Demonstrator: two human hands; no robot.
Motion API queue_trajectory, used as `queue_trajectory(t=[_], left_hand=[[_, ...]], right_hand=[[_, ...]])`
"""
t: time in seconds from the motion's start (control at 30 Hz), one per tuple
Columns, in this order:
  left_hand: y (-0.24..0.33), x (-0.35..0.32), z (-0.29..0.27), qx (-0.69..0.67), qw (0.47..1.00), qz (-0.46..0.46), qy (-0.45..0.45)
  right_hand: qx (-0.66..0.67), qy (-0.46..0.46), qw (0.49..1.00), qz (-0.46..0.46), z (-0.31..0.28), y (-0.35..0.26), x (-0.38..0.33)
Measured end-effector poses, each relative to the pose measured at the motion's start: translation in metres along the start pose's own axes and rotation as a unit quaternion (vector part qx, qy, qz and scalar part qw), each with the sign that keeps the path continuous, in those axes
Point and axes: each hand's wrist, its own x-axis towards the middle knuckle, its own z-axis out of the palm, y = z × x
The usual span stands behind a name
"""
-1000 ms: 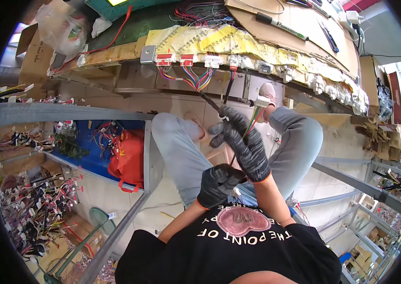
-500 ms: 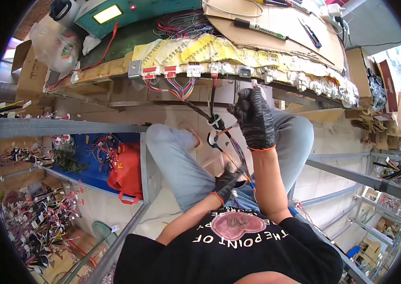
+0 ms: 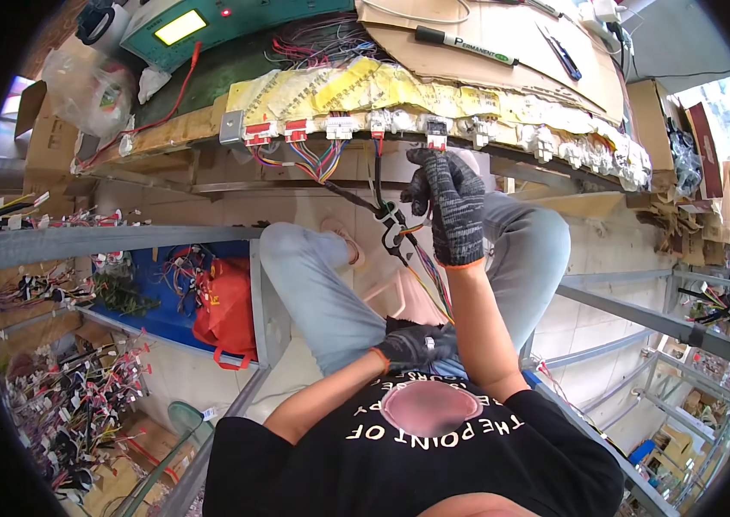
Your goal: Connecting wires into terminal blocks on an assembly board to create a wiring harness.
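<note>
A wire harness (image 3: 396, 229) with black sleeving and coloured wires hangs from the bench edge toward my lap. At the edge a white connector (image 3: 436, 143) sits at a dark socket. My right hand (image 3: 451, 207), in a dark grey knitted glove, is closed with its fingertips at that connector. Low over my lap, my gloved left hand (image 3: 416, 345) is closed around the harness's lower end, with a small white piece (image 3: 430, 343) showing at its fingers. Left of the right hand, red connectors (image 3: 297, 130) and a white connector (image 3: 340, 127) are seated in the row.
A teal tester (image 3: 184, 34) with a lit screen stands at the back left. A marker (image 3: 466, 46) and a utility knife (image 3: 560, 52) lie on cardboard. Metal rails (image 3: 124, 237) flank me. A red bag (image 3: 225, 302) rests on a blue surface at left, near hanging harnesses.
My right hand has moved left, bringing the white connector from beside the row to the dark socket. My left hand has dropped slightly closer to my lap.
</note>
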Motion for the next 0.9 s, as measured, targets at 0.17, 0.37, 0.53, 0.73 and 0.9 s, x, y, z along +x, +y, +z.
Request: queue_trajectory(t=[0.17, 0.37, 0.53, 0.73, 0.9], left_hand=[[0.024, -0.025, -0.019, -0.060, 0.994, 0.087, 0.038], [0.089, -0.011, -0.064, -0.214, 0.939, 0.061, 0.262], [0.166, 0.017, -0.120, -0.295, 0.828, 0.241, 0.410], [0.190, 0.044, -0.155, -0.162, 0.862, 0.265, 0.401], [0.131, 0.036, -0.101, -0.107, 0.822, 0.299, 0.473]], right_hand=[[0.020, 0.023, 0.999, -0.012, -0.004, 0.009, 0.004], [-0.164, -0.047, 0.979, -0.110, -0.028, 0.007, 0.025], [-0.449, -0.251, 0.830, -0.215, -0.094, -0.031, -0.019], [-0.066, -0.091, 0.992, -0.055, -0.071, -0.020, -0.041], [0.040, 0.028, 0.998, -0.047, -0.074, 0.000, -0.011]])
